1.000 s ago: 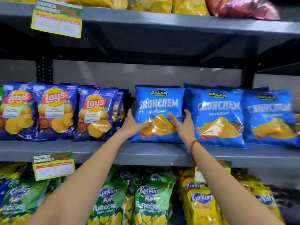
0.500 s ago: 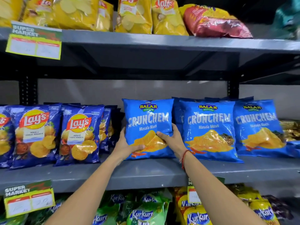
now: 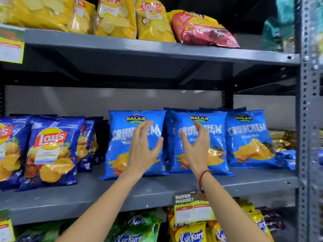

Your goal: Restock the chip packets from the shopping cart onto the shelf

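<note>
Hands: left hand (image 3: 142,147) and right hand (image 3: 195,145) were both raised with fingers spread wide, gripping nothing, in front of the blue packets.
Task packet: leftmost Crunchem packet (image 3: 122,145) stood upright on the grey middle shelf (image 3: 157,191), partly hidden by the left hand.
Neighbours: second Crunchem packet (image 3: 216,144) stood just right of it behind the right hand, and a third Crunchem packet (image 3: 248,138) stood farther right.
Left side: Lay's packets (image 3: 52,151) in dark blue stood in a row.
Above: yellow Lay's bags (image 3: 115,16) and a red bag (image 3: 201,30).
Below: Kurkure packs (image 3: 190,233).
Writing: "BALAJI", "CRUNCHEM"; price tag (image 3: 192,208) read "SUPER MARKET".
Wrist: red thread (image 3: 202,179) on the right.
</note>
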Demonstrator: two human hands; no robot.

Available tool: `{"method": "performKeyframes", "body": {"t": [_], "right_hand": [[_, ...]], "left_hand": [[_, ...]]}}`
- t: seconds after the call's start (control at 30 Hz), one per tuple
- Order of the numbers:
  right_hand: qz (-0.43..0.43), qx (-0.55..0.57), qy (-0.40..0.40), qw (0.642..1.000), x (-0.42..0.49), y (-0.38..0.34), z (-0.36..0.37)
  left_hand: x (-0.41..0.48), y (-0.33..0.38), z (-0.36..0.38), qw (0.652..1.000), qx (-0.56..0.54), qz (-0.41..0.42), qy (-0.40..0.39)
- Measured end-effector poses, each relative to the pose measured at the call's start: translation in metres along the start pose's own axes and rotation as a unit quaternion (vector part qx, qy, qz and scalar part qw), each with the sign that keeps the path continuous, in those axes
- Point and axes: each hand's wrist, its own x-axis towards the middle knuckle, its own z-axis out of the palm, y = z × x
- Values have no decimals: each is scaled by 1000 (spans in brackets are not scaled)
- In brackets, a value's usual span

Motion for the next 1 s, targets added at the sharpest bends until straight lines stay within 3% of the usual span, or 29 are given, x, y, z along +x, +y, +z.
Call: {"method": "performKeyframes", "body": {"t": [0.1, 0.17, 0.33, 0.43, 0.67, 0.87, 1.0], "right_hand": [[7, -101, 113, 988, 22, 22, -33], [59, -127, 133, 981, 33, 33, -51], [229, -3, 8, 973, 53, 59, -63], [241, 19, -23, 970, 60, 66, -59], [195, 78, -26, 977, 66, 77, -47], [197, 39, 5, 980, 68, 86, -44], [146, 12, 47, 988, 65, 76, -55]], "left_hand": [[4, 21, 44, 994, -64, -33, -76], [5, 28, 72, 981, -117, -108, -106], [10, 33, 112, 909, -224, -341, -89], [7, 35, 121, 871, -250, -412, -97], [-8, 39, 131, 921, -189, -339, -34], [-15, 42, 130, 948, -109, -299, -26], [-24, 52, 117, 977, -52, -204, -24]]}}
